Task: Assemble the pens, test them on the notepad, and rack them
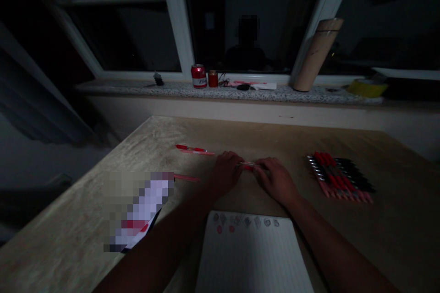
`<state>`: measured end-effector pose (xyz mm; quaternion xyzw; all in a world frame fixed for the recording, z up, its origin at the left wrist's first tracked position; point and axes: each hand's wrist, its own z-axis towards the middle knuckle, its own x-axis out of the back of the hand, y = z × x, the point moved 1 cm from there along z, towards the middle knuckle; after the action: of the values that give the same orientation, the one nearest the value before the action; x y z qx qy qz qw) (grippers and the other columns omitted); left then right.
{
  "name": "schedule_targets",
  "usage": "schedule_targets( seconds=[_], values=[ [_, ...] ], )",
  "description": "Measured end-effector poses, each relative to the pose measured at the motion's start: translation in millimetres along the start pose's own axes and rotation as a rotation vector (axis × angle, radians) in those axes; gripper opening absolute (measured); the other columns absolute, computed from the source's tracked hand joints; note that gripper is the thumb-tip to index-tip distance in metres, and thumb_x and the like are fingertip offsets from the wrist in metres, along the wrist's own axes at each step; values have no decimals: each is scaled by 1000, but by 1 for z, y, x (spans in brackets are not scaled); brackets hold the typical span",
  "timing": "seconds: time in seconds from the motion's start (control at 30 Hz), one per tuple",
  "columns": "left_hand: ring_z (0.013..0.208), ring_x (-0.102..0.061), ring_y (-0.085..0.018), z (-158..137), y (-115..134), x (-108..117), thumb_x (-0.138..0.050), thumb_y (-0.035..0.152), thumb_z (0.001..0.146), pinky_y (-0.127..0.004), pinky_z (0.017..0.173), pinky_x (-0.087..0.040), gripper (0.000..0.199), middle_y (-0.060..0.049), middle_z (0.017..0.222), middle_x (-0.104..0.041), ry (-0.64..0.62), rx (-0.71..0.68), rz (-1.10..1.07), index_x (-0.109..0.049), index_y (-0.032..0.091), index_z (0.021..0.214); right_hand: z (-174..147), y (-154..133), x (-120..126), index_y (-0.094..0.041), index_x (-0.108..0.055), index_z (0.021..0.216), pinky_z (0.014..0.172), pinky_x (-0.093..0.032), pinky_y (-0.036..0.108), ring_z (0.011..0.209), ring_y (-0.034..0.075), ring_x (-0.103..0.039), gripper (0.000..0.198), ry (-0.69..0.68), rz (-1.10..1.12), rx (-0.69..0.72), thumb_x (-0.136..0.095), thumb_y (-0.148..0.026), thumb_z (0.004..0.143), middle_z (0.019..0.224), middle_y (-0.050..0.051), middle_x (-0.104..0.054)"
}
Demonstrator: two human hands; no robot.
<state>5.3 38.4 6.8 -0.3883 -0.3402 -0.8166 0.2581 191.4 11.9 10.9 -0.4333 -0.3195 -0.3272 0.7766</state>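
Above the notebook's top edge, my left hand [226, 171] and my right hand [277, 179] face each other, fingers closed on the two ends of a red pen [248, 168]. A thin pale strip shows along the pen's far side; the fingertips hide the rest. Left of my left hand lie a red pen-like piece [184, 147] and a pink stick [201, 152], close together. Another pink stick [187, 177] is nearer to me. Off to the right, several red and black pens [338, 176] lie side by side in a row.
A lined notebook [254, 256] with small drawn shapes lies between my forearms. A blurred-out phone-like slab [144, 219] rests at the left. Along the sill [172, 91] stand a red can [199, 76], a red jar [213, 79], a tall flask [318, 55] and yellow tape [367, 88].
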Motion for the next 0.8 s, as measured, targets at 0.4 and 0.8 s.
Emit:
schedule_targets(
  seconds=[0.4,0.8],
  values=[
    [77,-49,-17,2,-4,2,-27,35,95,-31,76,-39,37,-5,77,-56,-2,-28,-99,-54,17,78,1,-7,9,-19,-64,94,76,-45,33,83,20,-57,23,114,153,159,-47,-33,89,87,8,-67],
    [76,-50,-14,-2,-3,6,-40,37,90,-26,71,-39,24,-2,79,-56,47,109,-258,-52,17,84,0,-2,5,-19,-62,94,76,-44,35,84,21,-55,14,172,136,197,-53,-27,87,88,7,-65]
  ],
)
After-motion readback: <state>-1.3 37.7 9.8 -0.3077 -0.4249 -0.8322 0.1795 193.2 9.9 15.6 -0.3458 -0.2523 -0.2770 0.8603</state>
